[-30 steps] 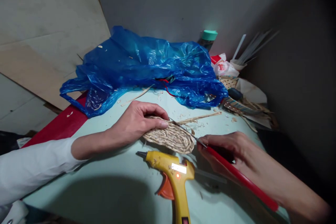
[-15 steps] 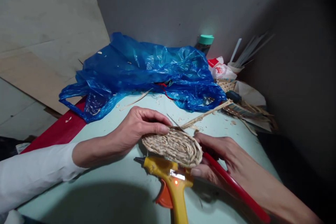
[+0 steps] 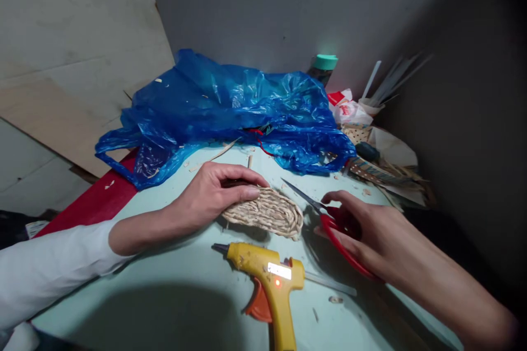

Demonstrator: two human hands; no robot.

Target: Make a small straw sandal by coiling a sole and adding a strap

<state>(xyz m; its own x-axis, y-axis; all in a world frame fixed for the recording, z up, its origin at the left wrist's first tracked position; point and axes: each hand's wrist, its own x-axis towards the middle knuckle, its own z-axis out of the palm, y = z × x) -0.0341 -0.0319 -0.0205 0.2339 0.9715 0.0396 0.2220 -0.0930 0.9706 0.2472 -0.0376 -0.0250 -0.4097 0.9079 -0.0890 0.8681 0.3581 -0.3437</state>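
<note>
My left hand (image 3: 214,194) rests on the left end of a small oval woven straw mat (image 3: 269,212), fingers curled over its edge and pressing it to the pale green table (image 3: 173,285). My right hand (image 3: 366,227) grips the red handles of a pair of scissors (image 3: 325,218), whose blades point up and left just beside the mat's right end. A yellow glue gun (image 3: 267,279) with an orange trigger and a lit red lamp lies in front of the mat, nozzle to the left.
A crumpled blue plastic bag (image 3: 230,109) fills the back of the table. Behind it stands a bottle with a green cap (image 3: 324,66). At the right lie a cup of white sticks (image 3: 381,93), a red-and-white bag and woven scraps. Straw bits are scattered about.
The mat was tilted up off the table and is now laid flat again. The long loose straw strip at its far side is gone. My right hand has drawn the scissors back to the right.
</note>
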